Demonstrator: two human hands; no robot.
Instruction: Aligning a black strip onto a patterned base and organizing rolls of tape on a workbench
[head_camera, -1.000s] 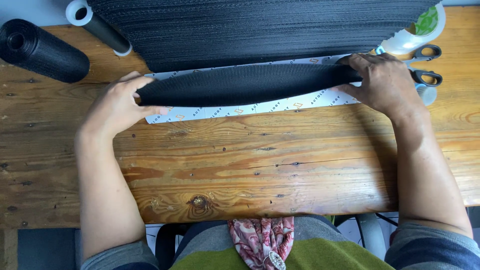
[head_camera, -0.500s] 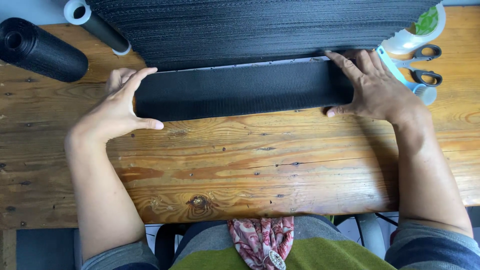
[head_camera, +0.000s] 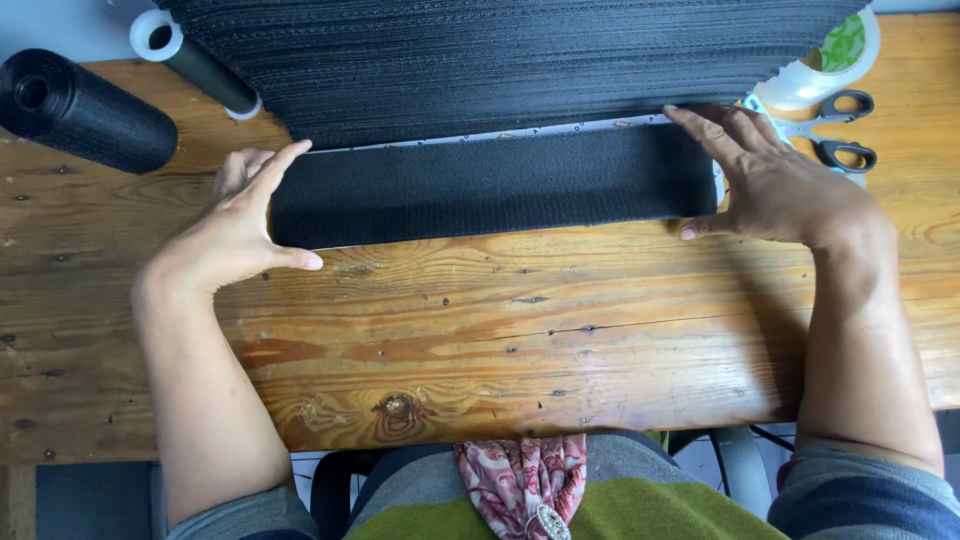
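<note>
A long black mesh strip (head_camera: 490, 185) lies flat across the wooden table (head_camera: 500, 320), with a thin white paper edge (head_camera: 500, 135) showing along its far side. My left hand (head_camera: 240, 225) rests with fingers spread against the strip's left end, thumb on the wood below it. My right hand (head_camera: 770, 180) presses flat on the strip's right end, fingers pointing left. Neither hand grips anything.
A wide stack of black mesh (head_camera: 500, 55) fills the table's far side. A black roll (head_camera: 85, 110) lies at the far left, a thinner roll on a white core (head_camera: 195, 60) beside it. Black-handled scissors (head_camera: 835, 130) and a tape roll (head_camera: 835, 55) sit at the far right.
One second ago both hands held the strip rolled narrow over white patterned paper. The strip has since been flattened wider, covering the paper, and my hands now lie open at its ends.
</note>
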